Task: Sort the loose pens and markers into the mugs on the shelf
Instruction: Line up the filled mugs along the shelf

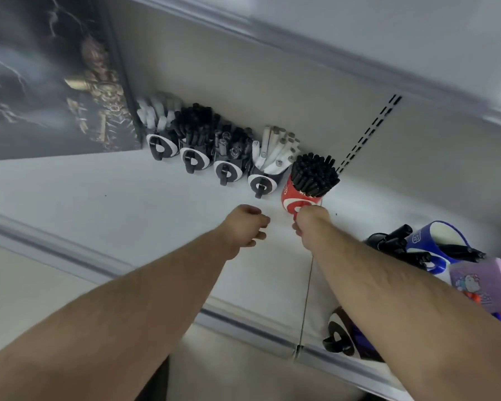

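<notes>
A red mug (293, 198) packed with black pens (314, 172) stands at the right end of a row of mugs on the white shelf (122, 204). My right hand (308, 219) is curled against the red mug's front base, where it hides the handle and seems to grip it. My left hand (245, 227) hovers just left of it with fingers curled and nothing visible in them. Several black-and-white mugs (262, 183) to the left hold white markers (275, 149) and black markers (197, 123).
A blue mug (443, 241) lies on its side at the right with black markers (394, 241) spilling out. Below it are a purple box (486, 282) and another black-and-white mug (339, 334). A dark poster (41, 82) stands at the left.
</notes>
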A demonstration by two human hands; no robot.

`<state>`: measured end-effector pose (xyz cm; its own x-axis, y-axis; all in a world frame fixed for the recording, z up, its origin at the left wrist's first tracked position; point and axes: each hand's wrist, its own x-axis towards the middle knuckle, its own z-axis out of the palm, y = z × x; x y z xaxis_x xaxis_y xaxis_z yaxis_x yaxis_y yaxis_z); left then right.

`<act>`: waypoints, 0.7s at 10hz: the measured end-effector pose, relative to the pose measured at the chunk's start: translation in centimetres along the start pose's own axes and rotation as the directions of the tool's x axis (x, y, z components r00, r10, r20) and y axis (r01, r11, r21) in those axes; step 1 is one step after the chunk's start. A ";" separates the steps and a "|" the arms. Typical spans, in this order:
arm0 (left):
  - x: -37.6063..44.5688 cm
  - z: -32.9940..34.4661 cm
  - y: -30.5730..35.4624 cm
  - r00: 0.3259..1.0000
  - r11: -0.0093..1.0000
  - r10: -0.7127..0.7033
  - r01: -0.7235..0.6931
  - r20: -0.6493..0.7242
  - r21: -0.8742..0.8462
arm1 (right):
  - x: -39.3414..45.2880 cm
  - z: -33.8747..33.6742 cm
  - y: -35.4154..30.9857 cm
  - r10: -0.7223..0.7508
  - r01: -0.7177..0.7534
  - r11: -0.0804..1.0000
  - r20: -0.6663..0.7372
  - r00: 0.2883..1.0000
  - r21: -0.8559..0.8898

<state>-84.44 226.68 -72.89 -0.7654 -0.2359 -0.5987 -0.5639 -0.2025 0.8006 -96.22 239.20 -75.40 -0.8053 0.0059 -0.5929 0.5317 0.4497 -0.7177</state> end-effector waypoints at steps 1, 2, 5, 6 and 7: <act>-0.2 0.8 0.2 1.000 0.999 0.000 -0.001 0.010 0.032 | -0.2 0.0 -1.2 -0.017 0.017 1.000 -0.009 1.000 0.018; -0.6 1.4 0.1 1.000 0.999 0.004 -0.005 0.019 0.043 | 1.9 1.0 -1.5 0.040 -0.038 0.999 -0.030 0.999 0.039; -2.9 5.9 -2.7 0.997 0.974 0.005 -0.021 0.071 0.228 | -7.6 -3.8 -0.4 -0.161 0.163 0.983 0.037 0.986 -0.085; -4.5 9.4 -3.6 0.972 0.877 0.100 -0.187 0.212 0.444 | -11.7 -8.7 0.0 -0.291 0.291 0.957 0.015 0.957 -0.017; -6.4 12.2 -5.0 0.957 0.730 0.062 -0.238 0.285 0.641 | -15.3 -14.0 1.3 -0.324 0.342 0.932 -0.148 0.934 0.121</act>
<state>-80.50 240.82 -72.80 -0.8554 0.0325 -0.5170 -0.4282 0.5172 0.7411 -86.83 252.21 -62.15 -0.9635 -0.0084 -0.2675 0.2515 0.3132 -0.9158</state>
